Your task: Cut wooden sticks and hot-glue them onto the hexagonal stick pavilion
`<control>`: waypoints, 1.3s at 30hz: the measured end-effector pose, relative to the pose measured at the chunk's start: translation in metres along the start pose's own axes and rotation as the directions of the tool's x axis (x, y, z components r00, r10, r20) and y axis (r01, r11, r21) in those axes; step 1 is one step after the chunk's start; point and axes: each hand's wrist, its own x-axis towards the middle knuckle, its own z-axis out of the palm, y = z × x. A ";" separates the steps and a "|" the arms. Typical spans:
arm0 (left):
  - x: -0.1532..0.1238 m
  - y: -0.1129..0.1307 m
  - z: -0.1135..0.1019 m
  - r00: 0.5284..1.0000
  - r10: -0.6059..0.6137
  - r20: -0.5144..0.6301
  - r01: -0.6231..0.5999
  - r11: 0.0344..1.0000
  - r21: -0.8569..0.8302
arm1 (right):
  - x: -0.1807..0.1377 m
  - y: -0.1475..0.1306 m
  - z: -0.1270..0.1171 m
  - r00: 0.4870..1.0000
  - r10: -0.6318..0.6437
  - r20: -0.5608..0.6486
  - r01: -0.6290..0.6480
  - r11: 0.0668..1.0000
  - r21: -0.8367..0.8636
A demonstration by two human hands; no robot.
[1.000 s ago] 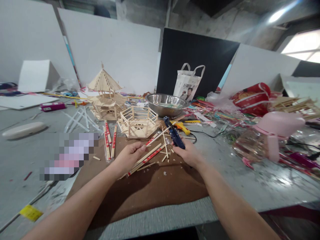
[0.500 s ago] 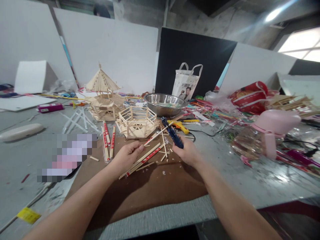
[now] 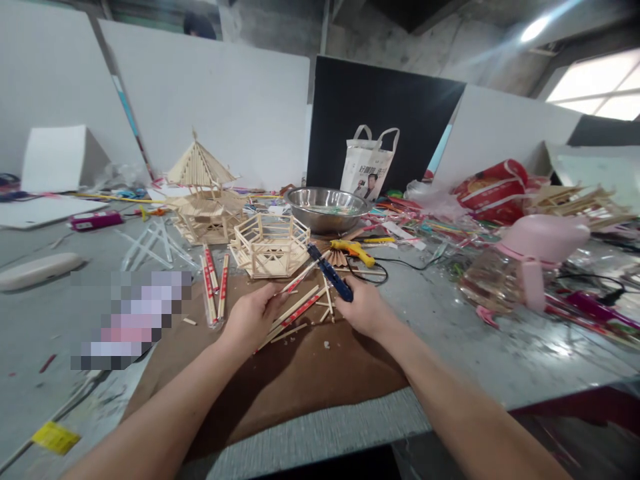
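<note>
My left hand (image 3: pixel 253 315) is closed, pinching one end of a thin wooden stick (image 3: pixel 303 272) that slants up to the right. My right hand (image 3: pixel 364 309) grips a dark blue glue gun (image 3: pixel 330 273), whose nozzle sits next to the stick's far end. Both hands hover over a brown mat (image 3: pixel 295 370) strewn with loose chopsticks (image 3: pixel 293 315). Just beyond them stands a hexagonal stick frame (image 3: pixel 270 245), and behind that a stick pagoda model (image 3: pixel 203 190).
A steel bowl (image 3: pixel 327 208), a yellow glue gun (image 3: pixel 353 250), a white tote bag (image 3: pixel 367 167) and colourful clutter fill the back right. A pink-capped bottle (image 3: pixel 525 263) lies at right. Wrapped chopsticks (image 3: pixel 214 283) lie left of the mat.
Both hands, the stick and the glue gun have shifted slightly left in view as the camera turned. The grips are unchanged.
</note>
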 end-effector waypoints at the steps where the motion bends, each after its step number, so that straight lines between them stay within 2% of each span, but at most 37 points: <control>1: 0.000 0.000 0.000 1.000 -0.009 -0.009 0.009 1.000 0.017 | 0.000 0.000 0.001 1.000 0.001 -0.004 -0.001 1.000 0.000; 4: -0.001 -0.001 -0.001 1.000 -0.016 -0.019 0.016 1.000 0.026 | 0.001 -0.001 0.001 1.000 -0.005 -0.011 0.005 0.999 0.034; 11: 0.004 -0.003 -0.006 0.998 0.064 0.012 -0.062 0.992 -0.105 | 0.000 -0.003 -0.002 1.000 -0.028 -0.008 0.029 0.992 0.125; 20: 0.006 -0.008 -0.007 0.996 0.077 0.051 -0.073 0.994 -0.079 | 0.000 0.000 -0.002 0.999 -0.043 -0.003 0.043 0.983 0.178; 31: 0.007 -0.006 -0.009 0.991 0.095 0.096 -0.085 0.991 -0.106 | 0.001 0.001 -0.003 0.995 -0.096 -0.016 0.097 0.985 0.143; 39: 0.009 -0.003 -0.015 0.978 0.103 0.184 -0.059 0.971 -0.231 | -0.001 0.000 -0.005 0.994 -0.108 -0.021 0.110 0.989 0.099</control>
